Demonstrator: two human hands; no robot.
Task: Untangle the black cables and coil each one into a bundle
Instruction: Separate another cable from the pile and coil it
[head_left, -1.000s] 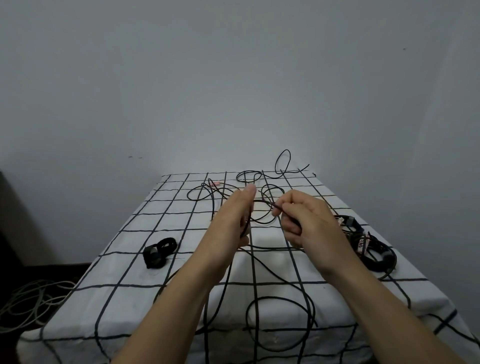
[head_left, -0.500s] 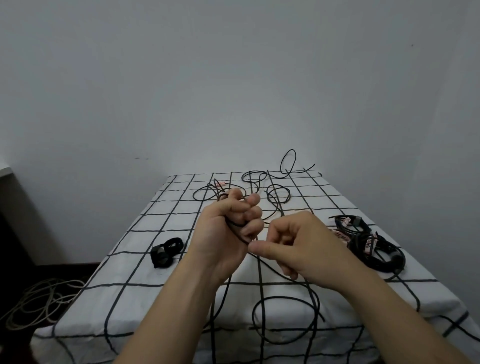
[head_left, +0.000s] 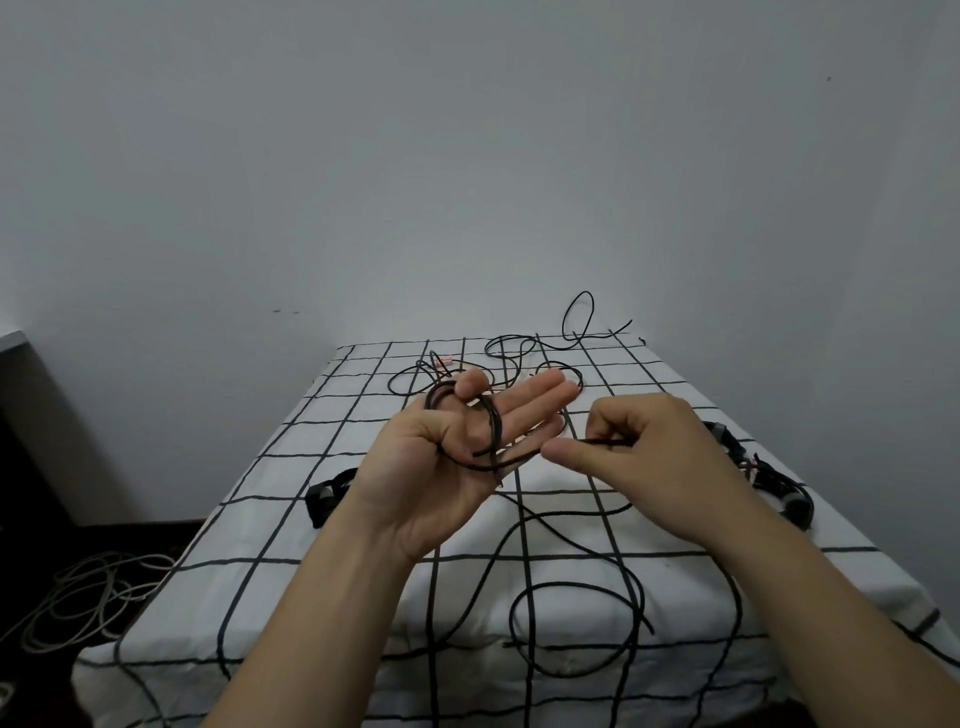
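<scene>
Above the middle of the table, my left hand (head_left: 447, 467) is turned palm up with its fingers stretched out. Small loops of a black cable (head_left: 491, 436) lie across its palm, and the thumb curls over them. Just to the right, my right hand (head_left: 639, 452) pinches the same cable's strand between thumb and fingers. That cable hangs down to a big loose loop (head_left: 576, 623) at the table's front. More tangled black cable (head_left: 519, 353) lies at the far end.
The table (head_left: 363, 519) wears a white cloth with a black grid. A coiled black bundle (head_left: 327, 493) sits at the left, and another bundle (head_left: 774, 483) lies by the right edge. Pale cables (head_left: 78, 597) lie on the floor at left. A wall stands behind.
My left hand has gone from a fist to palm up with fingers stretched and the loops across it. My right hand has moved right, drawing out the strand.
</scene>
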